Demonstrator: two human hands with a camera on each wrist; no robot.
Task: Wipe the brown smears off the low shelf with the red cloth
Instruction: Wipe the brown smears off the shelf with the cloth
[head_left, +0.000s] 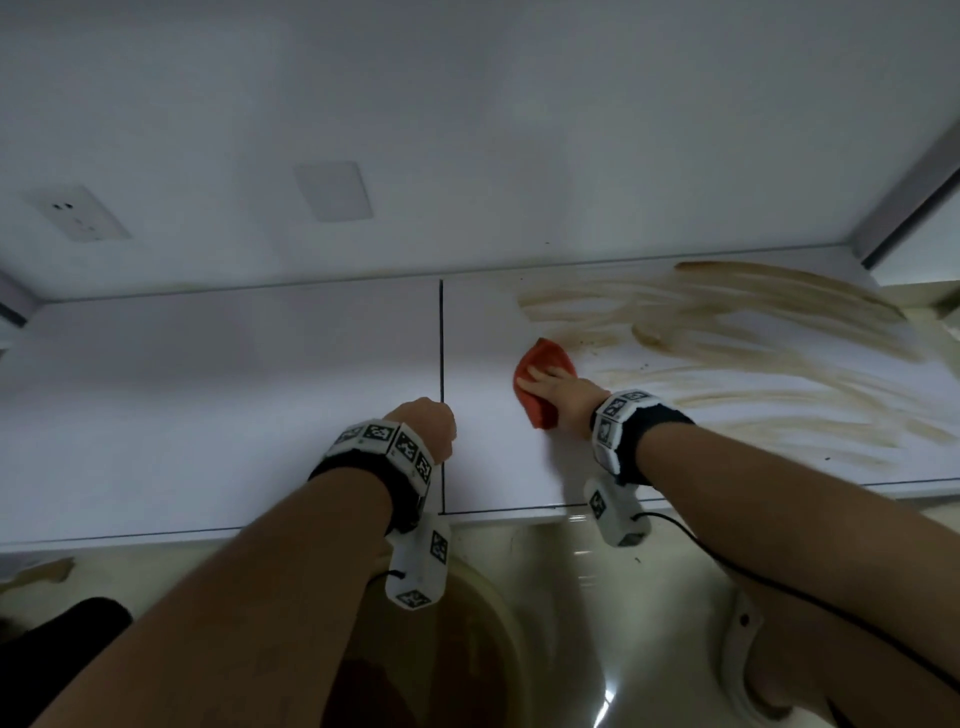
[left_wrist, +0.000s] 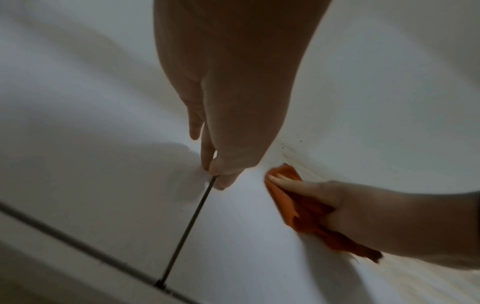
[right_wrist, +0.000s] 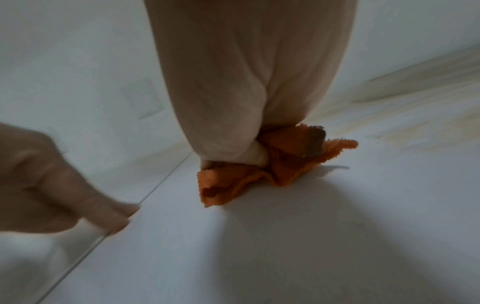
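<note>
Because the brown smears lie right of it, the right hand presses the bunched red cloth flat-fingered at their near-left edge, thumb tucked into a fold, probably to sweep rightward. Curled and empty, the left hand props fingertips on the low shelf at the dark seam, likely bracing.

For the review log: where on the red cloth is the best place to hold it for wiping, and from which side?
From above, on the bunched middle of the red cloth. It lies crumpled flat on the low shelf, loose edges splayed, so the right hand pressing down with fingers over the top and thumb tucked into the folds probably controls it best. The brown smears lie to its right.
</note>
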